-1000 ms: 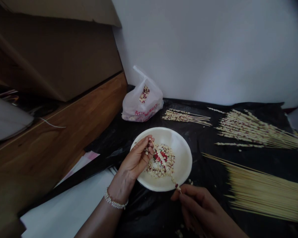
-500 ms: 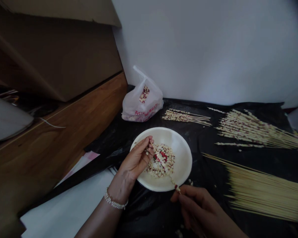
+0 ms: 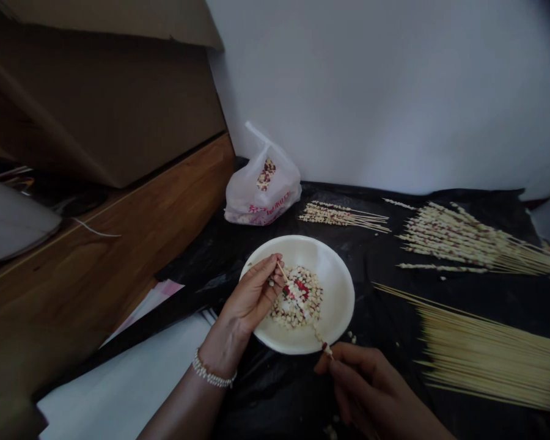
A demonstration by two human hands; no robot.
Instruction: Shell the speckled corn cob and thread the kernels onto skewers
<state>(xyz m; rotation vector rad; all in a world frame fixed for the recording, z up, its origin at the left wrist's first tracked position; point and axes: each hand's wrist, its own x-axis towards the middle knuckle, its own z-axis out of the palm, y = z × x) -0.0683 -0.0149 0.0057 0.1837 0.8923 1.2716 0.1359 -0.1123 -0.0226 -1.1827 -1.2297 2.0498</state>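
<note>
My right hand (image 3: 362, 379) grips a thin wooden skewer near the front rim of a white bowl (image 3: 337, 299). Pale and dark red kernels (image 3: 297, 311), which look like corn, are threaded along the skewer (image 3: 323, 343), and more lie loose in the bowl. The skewer slants up over the bowl to my left hand (image 3: 256, 290), whose thumb and fingers are pinched at its bare tip. Whether a kernel is between those fingertips is hidden. A red and green print shows on the bowl's bottom among the kernels.
A tied plastic bag (image 3: 263, 189) with kernels inside stands behind the bowl. Filled skewers lie in a small bunch (image 3: 330, 214) and a larger pile (image 3: 458, 238). Bare skewers (image 3: 495, 354) are at the right, on black plastic sheeting (image 3: 366, 263). A cardboard box (image 3: 119, 104) stands back left.
My left fingertips have dipped very slightly at the skewer's tip. My right hand, the skewer and everything else look practically the same.
</note>
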